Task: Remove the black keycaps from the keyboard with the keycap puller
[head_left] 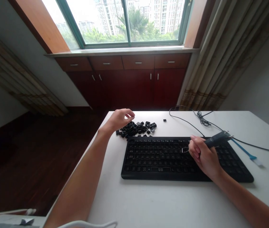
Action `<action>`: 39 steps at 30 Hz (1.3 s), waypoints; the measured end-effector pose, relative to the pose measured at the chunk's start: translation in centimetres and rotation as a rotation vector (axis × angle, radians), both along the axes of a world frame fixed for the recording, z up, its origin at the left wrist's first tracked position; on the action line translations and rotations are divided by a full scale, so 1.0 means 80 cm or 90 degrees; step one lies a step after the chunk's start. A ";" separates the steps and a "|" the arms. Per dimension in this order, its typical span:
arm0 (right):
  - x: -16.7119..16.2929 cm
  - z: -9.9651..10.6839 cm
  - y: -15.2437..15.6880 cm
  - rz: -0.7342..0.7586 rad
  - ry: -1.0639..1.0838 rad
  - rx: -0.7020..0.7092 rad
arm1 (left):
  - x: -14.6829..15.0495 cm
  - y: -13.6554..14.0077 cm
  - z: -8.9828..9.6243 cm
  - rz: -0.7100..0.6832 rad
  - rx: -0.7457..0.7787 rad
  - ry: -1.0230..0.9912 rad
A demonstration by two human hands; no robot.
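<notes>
My right hand point(202, 155) is closed around the dark handle of a keycap puller point(216, 139). Thin wire loops stick out at its lower left, over the keys, and metal prongs show at its upper right end. Under that hand lies a black keyboard point(146, 178), its rows filled with small dark squares. My left hand point(122, 117) hovers at the far left edge of a heap of loose black keycaps point(136, 127), behind the keyboard. Its thumb and fingers are curved and slightly apart, with nothing visible between them.
One keycap point(164, 120) lies apart from the heap. A black cable point(203, 119) coils at the back right of the white table point(158, 202). To the right rests a blue brush point(246, 151) with pale bristles. A white cord point(87, 224) crosses the near edge.
</notes>
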State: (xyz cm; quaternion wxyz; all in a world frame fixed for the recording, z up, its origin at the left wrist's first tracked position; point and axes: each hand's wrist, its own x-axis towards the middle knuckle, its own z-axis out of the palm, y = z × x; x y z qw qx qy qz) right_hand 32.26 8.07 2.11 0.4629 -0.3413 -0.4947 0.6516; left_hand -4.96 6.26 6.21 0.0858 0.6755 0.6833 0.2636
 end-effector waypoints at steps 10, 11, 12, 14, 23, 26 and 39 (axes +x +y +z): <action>0.000 0.001 0.000 0.000 0.006 -0.012 | 0.011 0.016 -0.040 -0.003 0.001 0.035; 0.000 0.002 0.000 0.001 0.005 -0.013 | 0.010 0.016 -0.041 -0.005 -0.002 0.036; 0.000 0.002 0.000 0.002 0.005 -0.013 | 0.009 0.016 -0.042 -0.006 -0.004 0.036; 0.000 0.002 0.000 0.006 0.003 -0.012 | 0.008 0.015 -0.041 -0.002 -0.004 0.033; 0.000 0.001 0.000 0.005 0.003 -0.003 | 0.036 0.006 0.007 -0.064 -0.014 0.016; -0.001 0.001 0.000 0.004 0.000 -0.009 | 0.072 0.000 0.025 -0.192 -0.046 0.020; 0.012 0.006 0.011 0.025 -0.177 0.081 | 0.217 -0.023 -0.032 -0.420 0.034 0.049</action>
